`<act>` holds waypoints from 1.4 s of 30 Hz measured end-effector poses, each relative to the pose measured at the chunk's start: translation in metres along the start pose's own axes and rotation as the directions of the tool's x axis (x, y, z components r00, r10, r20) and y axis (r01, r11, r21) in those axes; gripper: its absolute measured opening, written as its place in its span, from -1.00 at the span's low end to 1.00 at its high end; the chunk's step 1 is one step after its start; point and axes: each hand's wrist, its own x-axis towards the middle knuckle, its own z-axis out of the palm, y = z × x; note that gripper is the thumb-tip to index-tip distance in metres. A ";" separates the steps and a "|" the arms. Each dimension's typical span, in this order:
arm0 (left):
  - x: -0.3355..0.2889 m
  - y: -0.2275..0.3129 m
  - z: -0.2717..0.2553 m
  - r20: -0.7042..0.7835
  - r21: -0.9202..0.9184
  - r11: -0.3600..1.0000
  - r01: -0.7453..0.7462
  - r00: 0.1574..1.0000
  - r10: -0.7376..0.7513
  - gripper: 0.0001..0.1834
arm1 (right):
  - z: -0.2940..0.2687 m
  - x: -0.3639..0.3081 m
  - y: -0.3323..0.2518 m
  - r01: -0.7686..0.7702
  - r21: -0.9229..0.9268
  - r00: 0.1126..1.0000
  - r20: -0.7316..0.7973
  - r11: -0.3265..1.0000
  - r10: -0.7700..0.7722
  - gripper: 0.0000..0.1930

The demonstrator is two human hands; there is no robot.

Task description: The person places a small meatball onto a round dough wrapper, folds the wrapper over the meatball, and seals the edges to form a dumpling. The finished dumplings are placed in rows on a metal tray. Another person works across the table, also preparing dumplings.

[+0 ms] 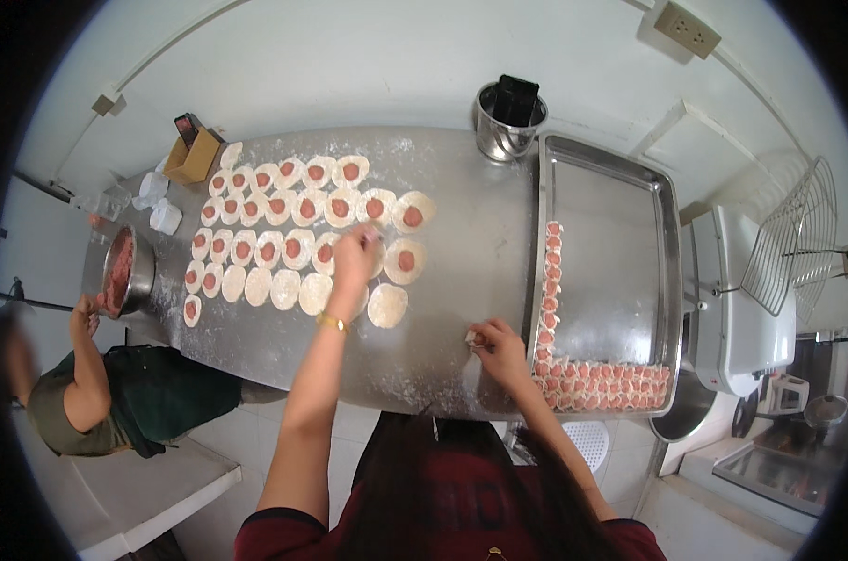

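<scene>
My left hand point(354, 252) reaches over the rows of dough rounds, its fingers closed at the edge of a dumpling wrapper point(374, 262) that they partly hide. Most rounds around it carry a lump of pink meat filling, such as the wrapper point(406, 261) to its right. Plain rounds lie nearer me, including one wrapper point(387, 306). Close to the front of the steel table point(471, 215), my right hand point(500, 352) pinches a small gathered dumpling point(476, 339) with pink filling showing. Finished dumplings point(601, 385) line the near end and left side of the tray point(606, 257).
At the left, a co-worker's hand point(89, 304) is at a steel bowl point(127, 271) of pink filling. A metal bucket point(506, 140) with a black object stands at the back edge. A cardboard box point(192, 157) sits at the far left corner. Wire racks point(779, 248) stand right of the tray.
</scene>
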 end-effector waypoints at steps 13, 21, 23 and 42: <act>0.158 -0.097 -0.007 0.037 0.462 0.860 0.217 0.964 -0.263 -0.72 | -0.163 0.168 0.077 -0.179 -0.206 0.915 -0.394 0.962 0.086 -0.61; 0.155 -0.075 -0.009 0.060 0.417 0.874 0.250 0.952 -0.301 -0.71 | -0.148 0.203 0.107 -0.035 -0.289 0.996 -0.083 0.957 0.012 -0.61; 0.155 -0.074 -0.007 0.037 0.418 0.874 0.249 0.956 -0.291 -0.69 | -0.148 0.202 0.108 -0.012 -0.293 0.999 -0.049 0.956 -0.002 -0.61; 0.177 -0.116 0.017 0.277 -0.679 0.524 0.514 0.841 -0.465 -0.75 | -0.140 0.193 0.112 -0.107 -0.351 0.990 -0.129 0.930 0.065 -0.61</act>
